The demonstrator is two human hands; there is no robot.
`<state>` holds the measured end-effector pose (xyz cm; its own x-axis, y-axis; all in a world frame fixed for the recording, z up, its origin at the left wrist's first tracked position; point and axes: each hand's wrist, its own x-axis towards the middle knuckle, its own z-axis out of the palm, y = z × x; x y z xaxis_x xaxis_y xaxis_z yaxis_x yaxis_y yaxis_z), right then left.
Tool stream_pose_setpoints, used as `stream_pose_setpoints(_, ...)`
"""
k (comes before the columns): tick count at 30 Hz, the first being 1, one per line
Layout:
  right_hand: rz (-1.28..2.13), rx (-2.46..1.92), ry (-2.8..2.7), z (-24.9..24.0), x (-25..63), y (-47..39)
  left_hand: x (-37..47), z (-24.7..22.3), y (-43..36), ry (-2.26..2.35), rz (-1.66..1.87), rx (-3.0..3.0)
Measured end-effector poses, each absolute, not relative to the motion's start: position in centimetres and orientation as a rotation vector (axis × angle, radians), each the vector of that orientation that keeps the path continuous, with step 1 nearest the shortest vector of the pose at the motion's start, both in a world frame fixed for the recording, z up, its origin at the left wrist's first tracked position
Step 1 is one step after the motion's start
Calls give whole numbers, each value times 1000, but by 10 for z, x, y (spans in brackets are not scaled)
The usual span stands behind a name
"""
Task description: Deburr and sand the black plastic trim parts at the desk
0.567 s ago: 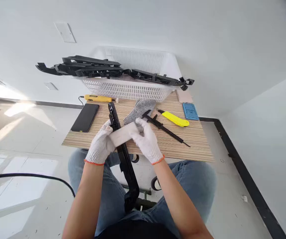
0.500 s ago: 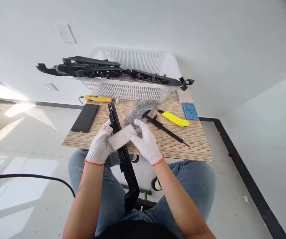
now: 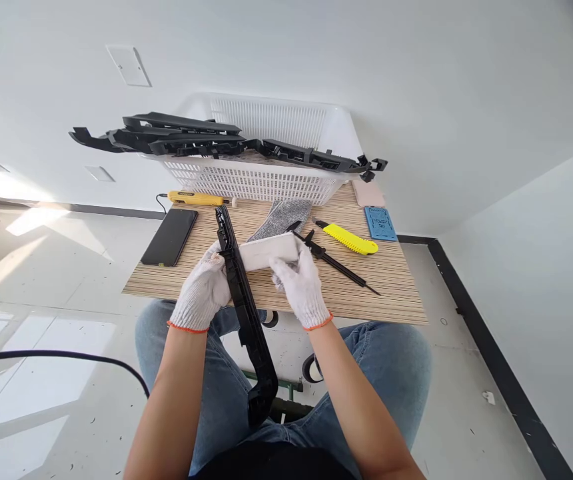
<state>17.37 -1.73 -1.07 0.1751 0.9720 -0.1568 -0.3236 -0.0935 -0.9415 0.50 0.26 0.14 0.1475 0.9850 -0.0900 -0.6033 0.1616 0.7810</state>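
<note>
My left hand (image 3: 201, 290), in a white knit glove with an orange cuff, is closed around a long black plastic trim piece (image 3: 252, 327). The piece slants from the tabletop down between my legs. In my gloved right hand (image 3: 300, 287) is a flat white rectangular block (image 3: 268, 252), gripped at its right end. Its left end lies close to the trim piece; whether they touch I cannot tell. Behind the block a grey speckled cloth (image 3: 286, 217) is spread on the table, and a black caliper (image 3: 339, 265) lies just right of my right hand.
A white plastic basket (image 3: 261, 179) stands at the back with several black trim pieces (image 3: 181, 139) across it. On the wooden tabletop (image 3: 386, 287) are a phone (image 3: 170, 237), a yellow corded rotary tool (image 3: 196, 198), a yellow utility knife (image 3: 349, 238) and a blue pad (image 3: 380, 223).
My right hand has turned the white block and moved it right, off the front of the trim piece. My left hand still holds the trim piece in about the same spot.
</note>
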Motion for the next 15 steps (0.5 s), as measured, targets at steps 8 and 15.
stream_pose_setpoints(8, 1288, -1260, -956, -12, 173, -23, 5, -2, 5, 710, 1296, 673)
stream_pose_setpoints(15, 1208, -1292, -1234, -20, 175, -23, 5, 0, 3, 742, 1285, 635)
